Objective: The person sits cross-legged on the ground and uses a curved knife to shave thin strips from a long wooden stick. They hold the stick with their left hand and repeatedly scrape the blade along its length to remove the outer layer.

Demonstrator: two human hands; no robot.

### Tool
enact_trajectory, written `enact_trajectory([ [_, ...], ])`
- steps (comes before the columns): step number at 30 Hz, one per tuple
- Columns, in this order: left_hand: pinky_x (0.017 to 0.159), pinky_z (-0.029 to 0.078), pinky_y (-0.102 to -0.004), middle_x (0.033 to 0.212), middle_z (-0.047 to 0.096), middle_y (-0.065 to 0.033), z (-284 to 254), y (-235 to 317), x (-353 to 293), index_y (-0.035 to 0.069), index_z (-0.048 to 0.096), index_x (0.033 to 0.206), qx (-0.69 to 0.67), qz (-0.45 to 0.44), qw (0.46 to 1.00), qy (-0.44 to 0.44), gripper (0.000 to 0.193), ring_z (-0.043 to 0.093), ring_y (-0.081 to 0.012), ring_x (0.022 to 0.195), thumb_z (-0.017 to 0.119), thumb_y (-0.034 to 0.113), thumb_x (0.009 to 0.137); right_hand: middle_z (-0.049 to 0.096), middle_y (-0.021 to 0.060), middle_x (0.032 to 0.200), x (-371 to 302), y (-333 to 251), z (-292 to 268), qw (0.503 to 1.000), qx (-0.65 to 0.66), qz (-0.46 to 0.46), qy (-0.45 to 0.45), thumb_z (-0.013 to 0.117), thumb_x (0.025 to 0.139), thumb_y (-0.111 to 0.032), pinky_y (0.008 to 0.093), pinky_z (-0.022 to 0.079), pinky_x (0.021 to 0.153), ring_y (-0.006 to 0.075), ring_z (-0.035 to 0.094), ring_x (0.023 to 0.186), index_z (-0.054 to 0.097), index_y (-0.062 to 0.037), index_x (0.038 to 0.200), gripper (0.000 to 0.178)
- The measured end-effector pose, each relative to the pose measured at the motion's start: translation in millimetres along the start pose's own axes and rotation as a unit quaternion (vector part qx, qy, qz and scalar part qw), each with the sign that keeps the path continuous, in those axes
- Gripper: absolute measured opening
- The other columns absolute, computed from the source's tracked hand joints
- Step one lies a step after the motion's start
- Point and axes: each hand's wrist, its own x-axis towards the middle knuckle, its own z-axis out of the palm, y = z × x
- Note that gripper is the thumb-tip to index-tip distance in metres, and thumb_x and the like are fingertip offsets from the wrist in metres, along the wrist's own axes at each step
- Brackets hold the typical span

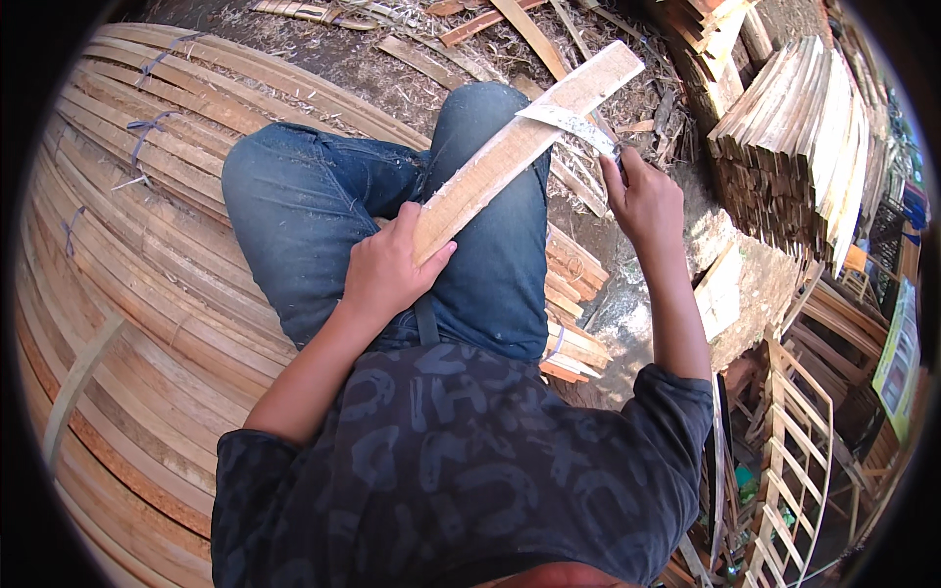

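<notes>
My left hand (392, 265) is wrapped round the near end of a flat, pale wooden slat (490, 176). The slat slants up and away to the right, over my bent knee in blue jeans (480, 110). In my right hand (647, 196) is a knife (569, 125), its fingers closed round a dark handle that is mostly hidden. The long, whitish, speckled blade lies across the slat's upper face, near the far end. Wood dust clings to the jeans.
Bundles of long wooden strips (147, 265), tied with bluish cords, stretch beneath me and to the left. Shavings and offcuts (421, 64) litter the ground ahead. A tall stack of boards (784, 137) stands at the right, with a ladder-like wooden frame (789, 461) lower down.
</notes>
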Motion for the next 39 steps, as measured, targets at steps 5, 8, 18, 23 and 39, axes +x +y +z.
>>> enact_trajectory([
  [5,0.061,0.052,-0.0466,0.082,0.065,-0.019,0,-1,0,0.006,0.047,0.104,0.013,-0.003,1.0,-0.007,0.045,0.065,-0.0388,0.074,0.066,0.041,0.083,0.059,0.0126,0.058,9,-5,5,1.0,0.017,-0.017,0.009,0.051,0.094,-0.043,0.0443,0.048,0.047,0.0344,0.061,0.052,0.052,-0.0083,0.075,0.04],
  [8,0.061,0.051,-0.0467,0.082,0.065,-0.0191,0,3,-3,0.006,0.047,0.104,0.0,0.0,1.0,-0.005,0.045,0.065,-0.0391,0.074,0.066,0.041,0.083,0.063,0.0164,0.065,39,76,6,0.988,-0.07,0.119,0.073,0.048,0.094,-0.047,0.0478,0.049,0.055,0.0382,0.064,0.063,0.056,-0.0065,0.077,0.045],
  [18,0.061,0.051,-0.0477,0.081,0.065,-0.0203,1,0,-1,0.006,0.047,0.104,-0.015,-0.011,1.0,-0.019,0.045,0.065,-0.0401,0.074,0.066,0.041,0.082,0.062,0.0265,0.071,-12,40,52,0.96,0.101,0.26,-0.022,0.046,0.095,-0.047,0.0517,0.046,0.067,0.0459,0.061,0.074,0.063,-0.0001,0.081,0.052],
  [23,0.061,0.051,-0.0477,0.08,0.065,-0.0211,3,-3,1,0.005,0.047,0.105,-0.021,-0.015,0.999,-0.025,0.046,0.065,-0.0403,0.074,0.067,0.04,0.082,0.051,0.0186,0.054,-37,13,70,0.917,0.292,0.268,0.044,0.05,0.095,-0.041,0.0413,0.038,0.053,0.0288,0.048,0.049,0.056,0.0032,0.071,0.051],
  [39,0.059,0.051,-0.0469,0.081,0.065,-0.0202,1,0,3,0.006,0.047,0.102,-0.007,-0.003,1.0,-0.004,0.045,0.065,-0.0394,0.072,0.066,0.042,0.083,0.057,0.0082,0.052,-4,9,31,0.997,-0.036,0.047,0.054,0.058,0.087,-0.052,0.039,0.045,0.045,0.0282,0.06,0.048,0.053,-0.0087,0.065,0.049],
])
